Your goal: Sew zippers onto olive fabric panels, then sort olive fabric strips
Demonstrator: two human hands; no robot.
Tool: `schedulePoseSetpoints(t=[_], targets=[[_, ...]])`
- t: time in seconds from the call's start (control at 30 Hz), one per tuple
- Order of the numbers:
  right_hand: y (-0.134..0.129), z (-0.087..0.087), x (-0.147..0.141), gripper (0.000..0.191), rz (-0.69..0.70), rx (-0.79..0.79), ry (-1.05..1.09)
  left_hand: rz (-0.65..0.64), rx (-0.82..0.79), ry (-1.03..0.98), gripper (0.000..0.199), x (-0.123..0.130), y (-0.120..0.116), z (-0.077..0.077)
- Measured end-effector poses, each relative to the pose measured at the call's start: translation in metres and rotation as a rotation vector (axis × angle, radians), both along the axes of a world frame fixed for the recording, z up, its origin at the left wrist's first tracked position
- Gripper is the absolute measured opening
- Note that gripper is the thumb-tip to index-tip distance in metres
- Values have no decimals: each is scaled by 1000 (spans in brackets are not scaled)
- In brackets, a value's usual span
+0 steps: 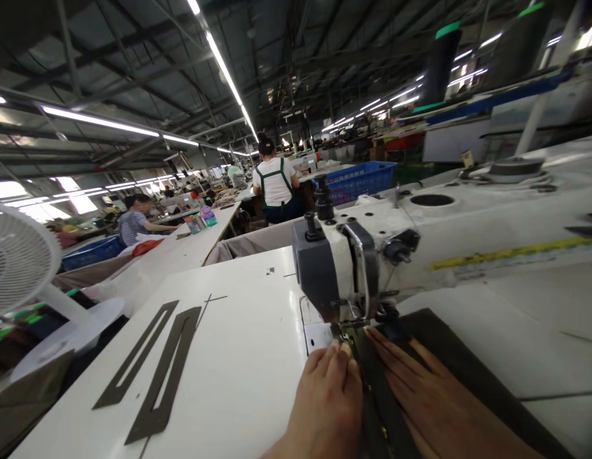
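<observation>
A sewing machine head point(336, 268) stands over a dark olive fabric piece point(448, 350) with a strip that shows small metallic bits along its edge. My left hand point(327, 395) presses on the left edge of that strip just in front of the presser foot, its fingers bent and close together; what lies under the fingertips is hidden. My right hand point(420, 382) lies flat on the fabric to the right of the strip, fingers stretched toward the needle area. Two slotted dark pieces point(169, 376) lie on the white table point(233, 344) at the left.
A white fan point(18, 261) stands at the left edge. A yellow measuring tape point(510, 253) runs along the machine arm. Beyond the table are a blue crate point(362, 182), a seated person in a white shirt point(274, 182) and another in stripes point(133, 220).
</observation>
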State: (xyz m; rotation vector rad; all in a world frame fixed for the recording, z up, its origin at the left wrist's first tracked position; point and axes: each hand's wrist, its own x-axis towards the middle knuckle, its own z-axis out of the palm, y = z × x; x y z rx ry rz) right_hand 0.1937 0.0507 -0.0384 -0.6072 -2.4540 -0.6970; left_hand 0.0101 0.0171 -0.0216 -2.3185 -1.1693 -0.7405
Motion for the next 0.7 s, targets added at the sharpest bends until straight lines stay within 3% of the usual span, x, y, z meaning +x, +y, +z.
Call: schedulePoseSetpoints(t=[0.13,0.27,0.6,0.7], targets=[[4,-11,-1,42,30,71,53,10,26,-2,29,1,0,-1],[9,-16,-4,43,69,101,91,38,-46,60,22,-1,3,-7],[19,-17,-7,58,64,138,104,57,-72,109,11,-7,17,-16],[22,-8,-7,60,77,84,106,105,-93,94,13,-7,21,-12]])
